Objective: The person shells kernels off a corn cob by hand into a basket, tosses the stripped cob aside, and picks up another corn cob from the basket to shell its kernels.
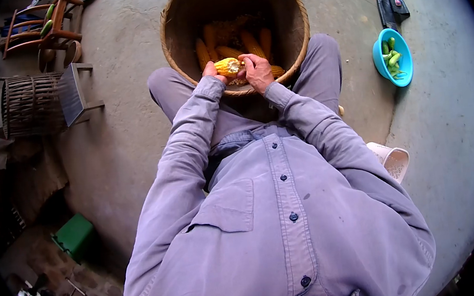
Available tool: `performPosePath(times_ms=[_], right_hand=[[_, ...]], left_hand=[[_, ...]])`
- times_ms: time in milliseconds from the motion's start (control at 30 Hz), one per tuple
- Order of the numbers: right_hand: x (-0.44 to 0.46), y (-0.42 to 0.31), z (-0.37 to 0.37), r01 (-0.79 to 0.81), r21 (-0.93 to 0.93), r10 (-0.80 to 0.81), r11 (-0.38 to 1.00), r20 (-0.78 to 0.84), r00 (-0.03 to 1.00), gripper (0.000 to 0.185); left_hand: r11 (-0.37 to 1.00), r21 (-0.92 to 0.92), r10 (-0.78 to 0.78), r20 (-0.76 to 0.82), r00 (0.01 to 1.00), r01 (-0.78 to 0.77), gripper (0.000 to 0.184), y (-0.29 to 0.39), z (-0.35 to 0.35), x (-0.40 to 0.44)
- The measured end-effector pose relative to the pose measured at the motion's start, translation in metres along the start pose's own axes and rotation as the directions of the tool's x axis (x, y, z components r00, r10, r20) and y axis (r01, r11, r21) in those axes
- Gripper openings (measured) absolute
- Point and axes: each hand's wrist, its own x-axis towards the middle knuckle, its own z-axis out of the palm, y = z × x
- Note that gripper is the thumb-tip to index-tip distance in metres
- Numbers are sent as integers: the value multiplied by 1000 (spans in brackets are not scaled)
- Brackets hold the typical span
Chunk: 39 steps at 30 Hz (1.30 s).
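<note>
Over the near rim of a deep woven basket, my left hand is closed around the left end of a yellow corn cob. Part of the cob's side shows pale and bare of kernels. At the cob's right end, my right hand has its fingers bent and pressed together; whether it grips the cob or something small is hidden. Several whole corn cobs lie inside the basket with loose kernels behind them.
The basket stands between my knees. To the right are a blue bowl of green vegetables, a black case and a white perforated basket. On the left are a wooden chair, a metal-topped stool and a green bin.
</note>
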Motion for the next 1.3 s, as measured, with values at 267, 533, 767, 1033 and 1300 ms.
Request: performPosePath(times_ms=[267, 533, 767, 1033, 1300], right_hand=[[2, 14, 5, 96, -60, -94, 994, 34, 995, 30], [-16, -19, 1, 297, -98, -281, 950, 146, 948, 52], [-20, -20, 10, 500, -308, -509, 809, 56, 859, 63], [-24, -24, 5, 385, -199, -373, 901, 97, 923, 55], [-7, -18, 6, -122, 26, 116, 992, 169, 979, 47]], left_hand=[[999, 5, -38, 46, 998, 37, 42, -2, 25, -55], [977, 155, 95, 307, 947, -148, 31, -3, 29, -67], [902, 236, 287, 300, 910, -362, 49, -5, 23, -48], [977, 130, 113, 359, 926, -170, 39, -11, 36, -90], [964, 8, 254, 283, 925, -267, 42, -5, 34, -74]])
